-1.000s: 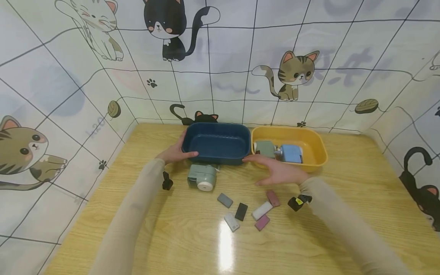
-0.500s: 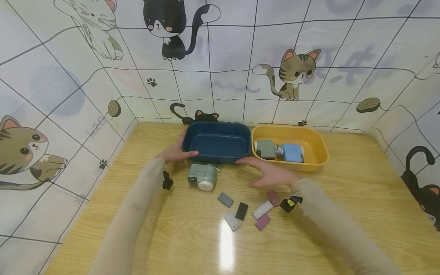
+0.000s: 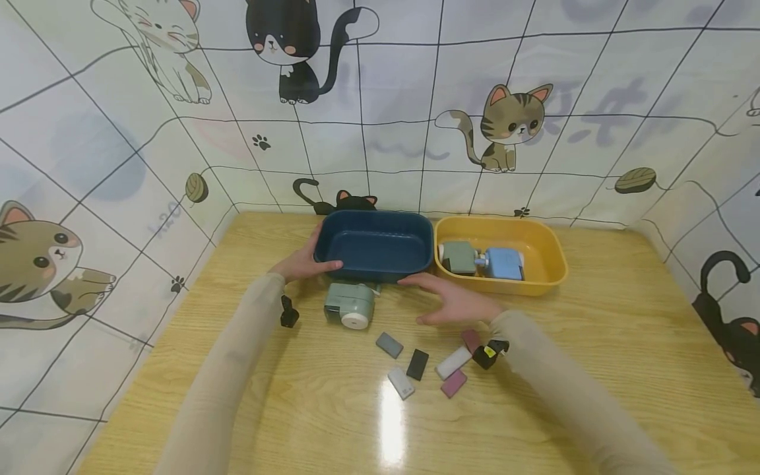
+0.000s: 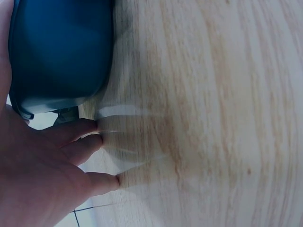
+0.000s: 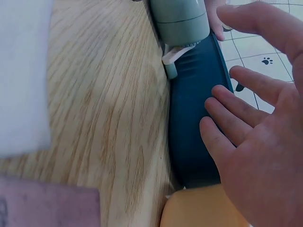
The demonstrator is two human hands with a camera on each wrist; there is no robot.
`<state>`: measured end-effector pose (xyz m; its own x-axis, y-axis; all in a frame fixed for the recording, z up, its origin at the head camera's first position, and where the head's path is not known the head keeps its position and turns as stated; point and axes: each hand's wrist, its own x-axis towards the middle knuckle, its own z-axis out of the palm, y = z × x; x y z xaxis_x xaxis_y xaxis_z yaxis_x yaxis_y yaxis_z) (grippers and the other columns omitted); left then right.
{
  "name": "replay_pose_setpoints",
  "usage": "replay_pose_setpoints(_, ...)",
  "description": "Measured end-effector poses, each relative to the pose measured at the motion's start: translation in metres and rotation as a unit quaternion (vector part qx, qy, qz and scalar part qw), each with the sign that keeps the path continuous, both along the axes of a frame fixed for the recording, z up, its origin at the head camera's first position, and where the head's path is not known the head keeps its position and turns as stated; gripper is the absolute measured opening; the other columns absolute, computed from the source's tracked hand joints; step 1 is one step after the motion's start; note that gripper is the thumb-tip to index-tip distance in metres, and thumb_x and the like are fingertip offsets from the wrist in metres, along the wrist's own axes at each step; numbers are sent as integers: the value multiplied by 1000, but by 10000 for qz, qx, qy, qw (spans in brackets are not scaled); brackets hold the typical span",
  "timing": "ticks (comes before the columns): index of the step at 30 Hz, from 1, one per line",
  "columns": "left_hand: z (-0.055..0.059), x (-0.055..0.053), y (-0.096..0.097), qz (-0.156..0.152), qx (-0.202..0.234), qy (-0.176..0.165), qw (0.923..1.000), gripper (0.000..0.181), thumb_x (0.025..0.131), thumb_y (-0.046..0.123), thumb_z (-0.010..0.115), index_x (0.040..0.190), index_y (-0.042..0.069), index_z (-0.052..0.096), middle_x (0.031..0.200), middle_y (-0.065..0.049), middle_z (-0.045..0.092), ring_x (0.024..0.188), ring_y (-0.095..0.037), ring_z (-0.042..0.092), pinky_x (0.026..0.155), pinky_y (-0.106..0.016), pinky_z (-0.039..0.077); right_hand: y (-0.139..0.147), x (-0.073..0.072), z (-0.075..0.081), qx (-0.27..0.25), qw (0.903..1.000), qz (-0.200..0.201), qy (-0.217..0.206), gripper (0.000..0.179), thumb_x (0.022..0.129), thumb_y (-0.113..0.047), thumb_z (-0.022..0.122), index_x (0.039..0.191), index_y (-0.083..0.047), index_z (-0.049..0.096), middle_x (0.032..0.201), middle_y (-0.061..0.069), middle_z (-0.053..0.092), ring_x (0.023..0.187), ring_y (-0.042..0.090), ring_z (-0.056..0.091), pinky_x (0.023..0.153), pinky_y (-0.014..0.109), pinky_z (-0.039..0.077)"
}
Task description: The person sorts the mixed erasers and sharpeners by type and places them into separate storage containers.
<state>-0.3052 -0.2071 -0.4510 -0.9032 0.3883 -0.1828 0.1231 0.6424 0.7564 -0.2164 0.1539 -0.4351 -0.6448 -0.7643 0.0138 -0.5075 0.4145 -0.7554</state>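
hands: two, both by the navy tray (image 3: 380, 249). the left hand (image 3: 301, 264) is at its left front corner, thumb laid over the near rim, fingers extended and parted; the right hand (image 3: 460, 301) is by its right front corner, fingers spread, thumb well apart, gripping nothing. whether those fingertips touch the tray i cannot tell.
machines: three. one sage machine (image 3: 349, 305) just in front of the navy tray, toward its left; one green machine (image 3: 458, 258) and one blue machine (image 3: 503, 264) to its right, inside the yellow tray (image 3: 545, 264).
small blocks: six, in front of the navy tray and further out than the sage machine: grey block (image 3: 388, 345), pale block (image 3: 400, 383), black block (image 3: 417, 365), white block (image 3: 453, 363), pink block (image 3: 454, 383), dark pink block (image 3: 472, 341).
trays: two, the yellow one close against the navy one's right side.
navy tray looks: rounded corners, smooth walls, bare floor, standing flat on the wood table (image 3: 309, 409).
left wrist view: three fingertips low beside the navy tray, mostly hidden from the head.
right wrist view: the sage machine's small lever, close up.
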Motion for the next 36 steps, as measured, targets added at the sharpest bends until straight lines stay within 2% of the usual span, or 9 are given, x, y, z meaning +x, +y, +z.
replay_pose_setpoints(8, 0, -1, 0, -15, -65, 20, 10000, 113, 84, 45, 73, 154, 26, -15, 160, -13, -2, 141, -41, 18, 109, -57, 20, -8, -2, 1, 103, 9998, -155, 117, 69, 85, -22, 73, 146, -13, 42, 147, 6, 40, 136, 25, 34, 107, 47, 32)
replay_pose_setpoints(15, 1, 0, 2, -28, -77, 70, 9999, 112, 85, 43, 72, 154, 25, -14, 161, -12, -1, 141, -40, 19, 109, -56, 22, -14, -4, 3, 273, 9994, -214, 38, 67, 86, -22, 73, 145, -15, 43, 146, 4, 41, 134, 23, 36, 106, 45, 33)
replay_pose_setpoints(21, 2, 1, 2, -15, -117, 33, 9999, 112, 85, 44, 71, 154, 26, -15, 161, -13, -1, 141, -41, 19, 109, -56, 21, -22, -5, 6, 295, 9995, -64, 79, 67, 86, -22, 73, 145, -10, 43, 145, 7, 41, 133, 24, 37, 105, 44, 34)
replay_pose_setpoints(30, 1, 1, 1, 15, -45, 6, 10000, 112, 85, 44, 72, 154, 24, -14, 161, -13, -1, 141, -40, 18, 110, -56, 21, -37, -10, -1, 99, 9993, 199, 306, 66, 85, -17, 74, 143, -4, 45, 142, 11, 44, 132, 27, 39, 105, 46, 34)
replay_pose_setpoints(36, -1, -1, 1, 18, -69, 0, 10000, 114, 84, 46, 72, 154, 23, -14, 160, -14, 1, 141, -40, 19, 110, -55, 21, -48, -9, -1, 231, 9992, 140, 287, 70, 84, -18, 74, 145, -7, 41, 144, 10, 40, 132, 26, 37, 105, 45, 34)
